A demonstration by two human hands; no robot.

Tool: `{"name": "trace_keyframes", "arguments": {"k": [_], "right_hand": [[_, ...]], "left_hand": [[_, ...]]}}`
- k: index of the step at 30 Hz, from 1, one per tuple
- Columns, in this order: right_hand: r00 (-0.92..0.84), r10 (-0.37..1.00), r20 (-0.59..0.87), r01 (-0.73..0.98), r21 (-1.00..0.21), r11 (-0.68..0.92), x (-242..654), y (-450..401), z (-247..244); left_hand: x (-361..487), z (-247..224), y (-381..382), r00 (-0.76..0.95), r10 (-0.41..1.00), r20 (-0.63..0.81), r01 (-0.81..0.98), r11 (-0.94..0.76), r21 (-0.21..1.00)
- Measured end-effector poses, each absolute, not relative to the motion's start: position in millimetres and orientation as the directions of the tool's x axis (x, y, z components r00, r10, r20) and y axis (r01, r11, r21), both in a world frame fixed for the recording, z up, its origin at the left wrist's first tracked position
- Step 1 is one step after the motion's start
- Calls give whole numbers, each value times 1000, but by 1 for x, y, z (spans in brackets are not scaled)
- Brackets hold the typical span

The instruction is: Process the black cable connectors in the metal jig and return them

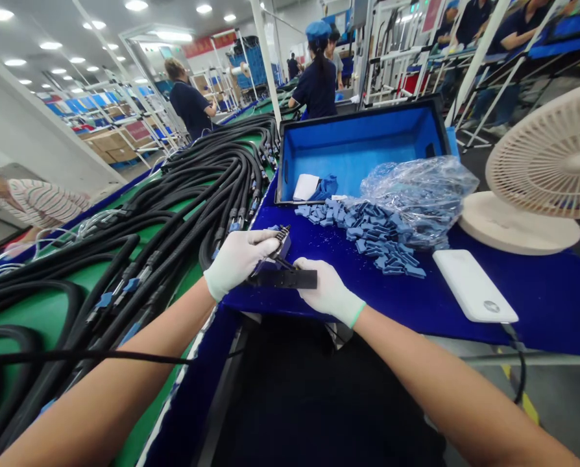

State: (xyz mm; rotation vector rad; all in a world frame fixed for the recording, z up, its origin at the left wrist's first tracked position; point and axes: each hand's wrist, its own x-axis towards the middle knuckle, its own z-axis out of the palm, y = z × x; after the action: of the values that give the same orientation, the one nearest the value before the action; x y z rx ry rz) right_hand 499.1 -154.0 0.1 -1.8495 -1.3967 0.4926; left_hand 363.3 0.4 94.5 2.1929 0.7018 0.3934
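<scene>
White gloves cover both hands: the left hand pinches a grey block with a row of dark teeth, and the right hand has its fingers curled beside a black bar, though whether they grip it I cannot tell. Both pieces are above the near edge of the glossy dark blue surface, in front of the left end of the blue bin. Directly before the bin lies a loose heap of small blue pieces, with a crumpled clear plastic bag against its right front. Right of the bin stands a cream fan; nearer than the fan, forward and right of the bin, rests a white device with a cable. Left of the bin runs a green belt carrying thick black hoses. Behind the bin, a person in a blue cap faces away; farther left of it, another person in a dark top stands beyond the hoses, under round ceiling lights.
</scene>
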Motion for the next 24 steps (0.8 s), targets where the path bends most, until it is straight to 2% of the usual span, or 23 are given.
{"name": "trace_keyframes", "arguments": {"k": [3,5,7,10,11,13,16,17,19,24], "right_hand": [[334,936,114,639,-757,-137,501,-153,1],[265,958,110,681,-725,-105,506,-160,7],[208,973,97,758,-645,-98,514,-169,15],[312,940,141,832,-519,-198,522,-180,22],[337,924,180,821,-537,-195,522,-182,22],[307,922,238,720,-691,-62,517,-183,21],[261,939,222,341,-932,125,504,-177,16],[281,938,202,231,-963,138,500,-173,15],[346,921,179,117,-982,147,495,-167,16],[342,921,184,44,-983,180,490,-160,27]], "left_hand": [[366,96,-2,815,574,74,363,-607,707],[367,96,-2,836,545,63,354,-624,697],[367,93,-1,826,561,46,355,-583,731],[364,91,1,777,629,30,344,-465,816],[362,91,0,770,637,39,326,-445,834],[357,93,-2,791,608,68,277,-454,847],[347,94,-6,867,492,80,209,-504,838],[343,94,-7,891,448,78,195,-531,825],[337,91,-9,926,366,98,160,-612,774],[331,79,-17,935,252,250,56,-799,599]]}}
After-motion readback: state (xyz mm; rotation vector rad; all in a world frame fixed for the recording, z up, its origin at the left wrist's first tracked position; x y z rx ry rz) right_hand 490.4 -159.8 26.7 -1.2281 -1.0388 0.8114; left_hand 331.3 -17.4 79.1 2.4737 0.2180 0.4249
